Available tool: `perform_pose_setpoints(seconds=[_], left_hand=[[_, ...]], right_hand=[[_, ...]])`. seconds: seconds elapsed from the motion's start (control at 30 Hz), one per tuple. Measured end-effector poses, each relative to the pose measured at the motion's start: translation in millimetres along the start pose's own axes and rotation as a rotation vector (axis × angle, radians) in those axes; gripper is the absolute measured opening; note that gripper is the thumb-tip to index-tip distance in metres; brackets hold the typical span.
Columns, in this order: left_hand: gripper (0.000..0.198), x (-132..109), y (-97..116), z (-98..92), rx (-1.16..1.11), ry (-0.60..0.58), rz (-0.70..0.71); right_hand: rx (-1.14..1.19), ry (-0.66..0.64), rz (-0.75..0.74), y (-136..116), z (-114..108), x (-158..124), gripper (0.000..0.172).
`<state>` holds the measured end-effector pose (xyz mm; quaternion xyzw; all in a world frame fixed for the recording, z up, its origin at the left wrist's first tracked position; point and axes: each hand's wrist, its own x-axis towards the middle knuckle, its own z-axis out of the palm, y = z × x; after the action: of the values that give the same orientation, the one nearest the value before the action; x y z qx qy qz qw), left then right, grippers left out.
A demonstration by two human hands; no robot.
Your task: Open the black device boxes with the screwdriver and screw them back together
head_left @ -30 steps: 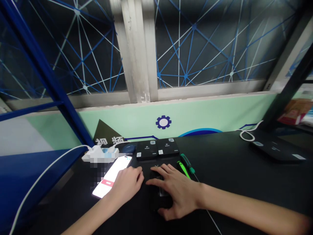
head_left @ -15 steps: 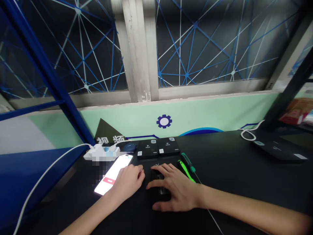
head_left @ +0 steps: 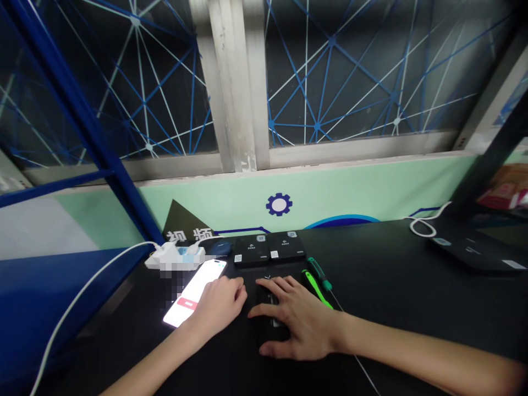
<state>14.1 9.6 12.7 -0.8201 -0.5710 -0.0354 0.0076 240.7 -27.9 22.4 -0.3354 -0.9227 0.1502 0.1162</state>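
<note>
My right hand (head_left: 299, 318) lies palm down with its fingers spread over a flat black case (head_left: 266, 325). A shiny or clear patch on the case shows between the thumb and forefinger; the palm hides the rest. Curled into a fist, my left hand (head_left: 225, 301) rests on the table just left of the case, beside a phone (head_left: 190, 289) with a lit white screen and a red button. No object shows in that fist, though its palm side is hidden. Right of my right hand lie a bright green tool handle (head_left: 315, 287) and a dark green screwdriver (head_left: 320, 274).
Two flat black boxes (head_left: 251, 251) with white labels lie side by side near the wall. A white power strip (head_left: 175, 257) with plugs and cables stands at left, a dark blue mouse (head_left: 220, 249) beside it. Another black device (head_left: 474, 254) and white cable (head_left: 423, 226) are at right.
The whole view has shifted slightly, so everything appears a little further right. Both hands keep nearly the same pose and place on the table.
</note>
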Motion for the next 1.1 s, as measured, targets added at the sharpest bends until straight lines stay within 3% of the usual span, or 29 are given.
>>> perform_pose_setpoints(seconds=[0.23, 0.8, 1.1], left_hand=[[0.031, 0.3, -1.5, 1.2, -0.010, -0.002, 0.006], [0.032, -0.4, 0.6, -2.2, -0.015, -0.019, 0.010], [0.029, 0.6, -1.3, 0.6, -0.011, -0.013, 0.015]], right_hand=[[0.071, -0.071, -0.002, 0.6, -3.1, 0.6, 0.073], [0.073, -0.067, -0.021, 3.2, -2.7, -2.2, 0.075], [0.110, -0.076, -0.132, -1.1, -0.1, -3.4, 0.076]])
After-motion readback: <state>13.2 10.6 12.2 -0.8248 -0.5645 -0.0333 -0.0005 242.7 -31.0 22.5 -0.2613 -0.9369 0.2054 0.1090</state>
